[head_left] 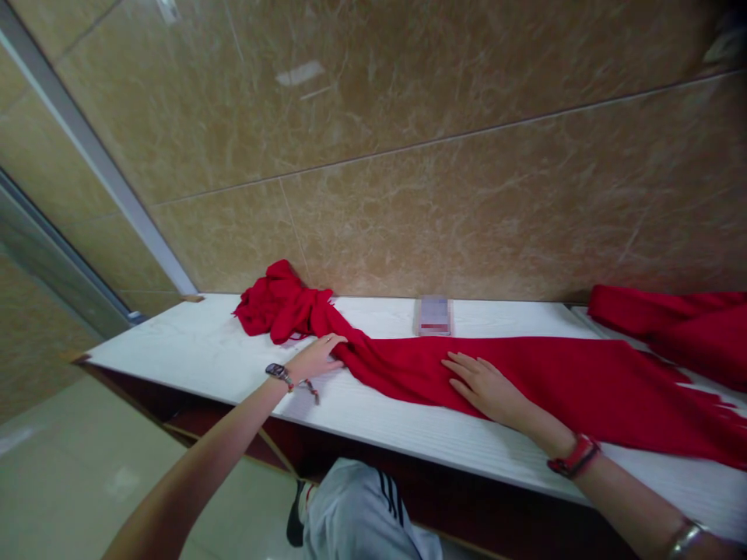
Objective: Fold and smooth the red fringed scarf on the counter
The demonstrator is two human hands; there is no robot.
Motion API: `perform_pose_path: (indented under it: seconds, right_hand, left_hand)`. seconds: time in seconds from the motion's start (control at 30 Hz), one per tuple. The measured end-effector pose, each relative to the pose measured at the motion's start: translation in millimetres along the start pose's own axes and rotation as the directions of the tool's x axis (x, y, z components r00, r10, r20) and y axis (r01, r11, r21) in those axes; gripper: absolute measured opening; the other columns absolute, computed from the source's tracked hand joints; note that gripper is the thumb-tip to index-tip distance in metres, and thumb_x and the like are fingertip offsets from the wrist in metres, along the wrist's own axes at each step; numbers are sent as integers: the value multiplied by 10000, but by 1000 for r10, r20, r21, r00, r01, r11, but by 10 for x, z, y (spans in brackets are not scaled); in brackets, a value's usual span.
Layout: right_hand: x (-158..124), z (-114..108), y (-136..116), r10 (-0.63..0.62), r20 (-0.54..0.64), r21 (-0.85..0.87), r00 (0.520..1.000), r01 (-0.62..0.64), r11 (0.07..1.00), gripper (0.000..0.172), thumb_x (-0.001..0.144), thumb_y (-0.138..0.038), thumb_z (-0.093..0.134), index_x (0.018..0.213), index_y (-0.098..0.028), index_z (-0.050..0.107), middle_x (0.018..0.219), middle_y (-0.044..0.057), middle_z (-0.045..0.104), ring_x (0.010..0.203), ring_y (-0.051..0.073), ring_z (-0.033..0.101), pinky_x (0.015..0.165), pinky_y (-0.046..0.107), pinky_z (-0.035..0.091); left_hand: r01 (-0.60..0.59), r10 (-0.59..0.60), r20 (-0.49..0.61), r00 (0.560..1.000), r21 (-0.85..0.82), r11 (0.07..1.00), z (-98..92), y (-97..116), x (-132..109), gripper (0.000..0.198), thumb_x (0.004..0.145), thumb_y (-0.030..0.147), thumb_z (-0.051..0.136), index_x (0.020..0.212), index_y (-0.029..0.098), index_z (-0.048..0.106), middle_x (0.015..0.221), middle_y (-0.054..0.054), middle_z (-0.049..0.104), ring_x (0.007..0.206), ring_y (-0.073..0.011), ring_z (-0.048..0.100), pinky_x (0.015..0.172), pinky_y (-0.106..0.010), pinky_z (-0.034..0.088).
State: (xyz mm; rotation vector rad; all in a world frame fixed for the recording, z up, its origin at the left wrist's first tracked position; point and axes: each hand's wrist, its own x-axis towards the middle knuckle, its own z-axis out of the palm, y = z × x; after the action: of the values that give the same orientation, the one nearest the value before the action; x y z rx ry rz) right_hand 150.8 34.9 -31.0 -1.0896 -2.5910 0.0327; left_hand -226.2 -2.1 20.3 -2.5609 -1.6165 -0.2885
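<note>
A long red scarf (pixel 583 385) lies stretched along a white tabletop (pixel 192 354), bunched into a heap at its left end near the wall. My left hand (pixel 320 356) rests on the scarf's narrow part just right of the heap, fingers curled onto the cloth. My right hand (pixel 484 383) lies flat on the middle of the scarf, fingers spread out. A dark watch sits on my left wrist and a red band on my right wrist.
A small flat packet (pixel 433 315) lies by the wall behind the scarf. A second red cloth (pixel 677 327) lies at the far right. A brown marble wall runs behind the table. My knee and shoe show below the table's front edge.
</note>
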Motion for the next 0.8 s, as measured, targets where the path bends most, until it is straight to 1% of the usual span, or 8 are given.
perform_pose_path:
  seconds: [0.1, 0.23, 0.33, 0.4, 0.47, 0.57, 0.67, 0.8]
  right_hand:
    - [-1, 2, 7, -5, 0, 0, 1000, 5, 1000, 445, 888, -354, 292, 1254, -186, 481, 1334, 100, 441, 1235, 224, 376, 1010, 439, 302]
    - [0, 0, 12, -1, 9, -12, 1000, 2, 1000, 450, 893, -360, 288, 1257, -173, 477, 1347, 103, 423, 1231, 223, 380, 1014, 429, 296]
    - [1, -5, 10, -9, 4, -9, 1000, 9, 1000, 445, 896, -358, 291, 1255, -174, 479, 1341, 102, 432, 1228, 220, 385, 1014, 424, 299]
    - [1, -9, 6, -15, -6, -9, 1000, 15, 1000, 437, 894, -344, 300, 1253, -172, 481, 1336, 106, 438, 1226, 221, 387, 1011, 428, 301]
    - [2, -14, -1, -21, -17, -12, 1000, 21, 1000, 427, 891, -322, 309, 1246, -167, 488, 1328, 112, 446, 1223, 227, 391, 1006, 439, 306]
    - [4, -25, -12, -34, -23, -15, 999, 34, 999, 420, 888, -304, 318, 1238, -155, 496, 1320, 121, 455, 1221, 233, 393, 999, 444, 313]
    - [5, -38, -19, -29, -25, -7, 999, 29, 1000, 415, 889, -307, 325, 1238, -163, 498, 1319, 117, 457, 1221, 229, 393, 1001, 442, 312]
    - [3, -50, -18, -13, -6, -1, 1000, 13, 1000, 416, 893, -312, 328, 1247, -164, 489, 1325, 112, 450, 1224, 229, 389, 1005, 436, 306]
  left_hand:
    - [-53, 53, 3, 999, 48, 997, 93, 199, 44, 362, 787, 148, 516, 1144, 145, 460, 1126, -78, 519, 1060, -187, 487, 944, -330, 388]
    - [-65, 74, -62, 995, 129, 989, 195, 397, 144, 363, 784, 19, 400, 1116, 138, 485, 1071, -75, 523, 999, -170, 503, 917, -321, 406]
    - [-41, 58, -102, 993, 159, 986, 128, 464, 164, 354, 796, 30, 378, 1123, 120, 475, 1046, -83, 518, 941, -170, 513, 876, -314, 422]
    - [-80, 95, -70, 993, 190, 978, 48, 483, 141, 367, 792, 102, 454, 1159, 122, 454, 1057, -83, 511, 937, -186, 507, 859, -322, 424]
    - [-144, 149, -7, 989, 236, 961, -13, 493, 109, 451, 767, 177, 539, 1203, 144, 430, 1068, -79, 503, 917, -196, 508, 827, -329, 432]
    - [-155, 157, 19, 987, 327, 932, -17, 503, 91, 453, 775, 154, 532, 1218, 172, 437, 995, -66, 518, 856, -190, 516, 779, -330, 440]
    - [-141, 184, -76, 980, 389, 911, 54, 526, 111, 407, 778, 41, 449, 1162, 167, 495, 960, -72, 527, 871, -189, 509, 782, -325, 437]
    - [-216, 341, -251, 906, 418, 882, 122, 598, 101, 374, 750, -25, 408, 1043, 147, 564, 1016, -94, 523, 948, -202, 482, 849, -343, 411]
